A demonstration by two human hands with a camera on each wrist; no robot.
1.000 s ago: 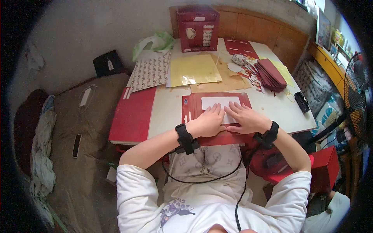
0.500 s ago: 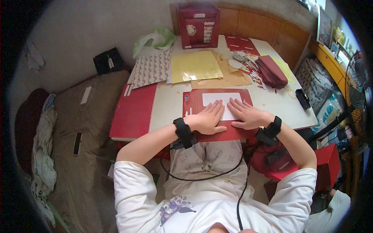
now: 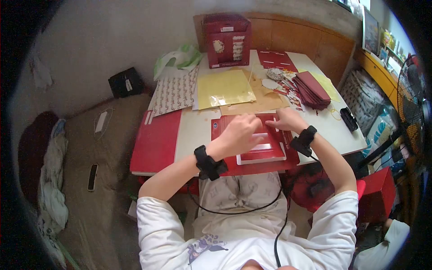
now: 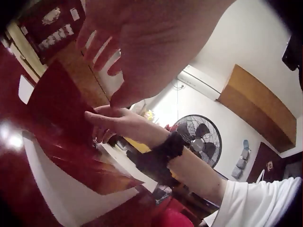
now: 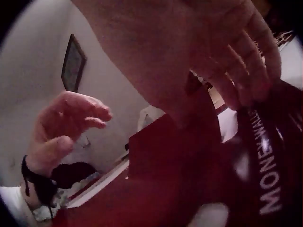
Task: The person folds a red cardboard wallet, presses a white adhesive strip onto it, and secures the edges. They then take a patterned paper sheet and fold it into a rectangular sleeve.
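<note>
A red printed cardboard sheet [image 3: 229, 167] with folded panels lies at the table's front edge. One panel stands partly raised, and white lettering reading "MONEY WALLET" shows on the cardboard [image 5: 270, 165] in the right wrist view. My right hand [image 3: 288, 119] holds the panel's far right edge, its fingers on one face and the thumb partly hidden behind the card. Above the sheet's left half hovers my left hand [image 3: 238, 135], fingers loosely bent and holding nothing. A white-edged cutout [image 3: 281, 155] shows on the sheet near my lap.
Behind the sheet lie a yellow film [image 3: 227, 87], a patterned sheet [image 3: 173, 92] and a stack of maroon folded pieces [image 3: 311, 90]. A dark red box [image 3: 228, 42] stands at the back. A black clip-like object [image 3: 348, 118] sits by the right edge.
Both hands were flat on the white panel. Now the left has lifted with bent fingers, the right has moved to the far right edge, and the cardboard's red, white-edged face shows.
</note>
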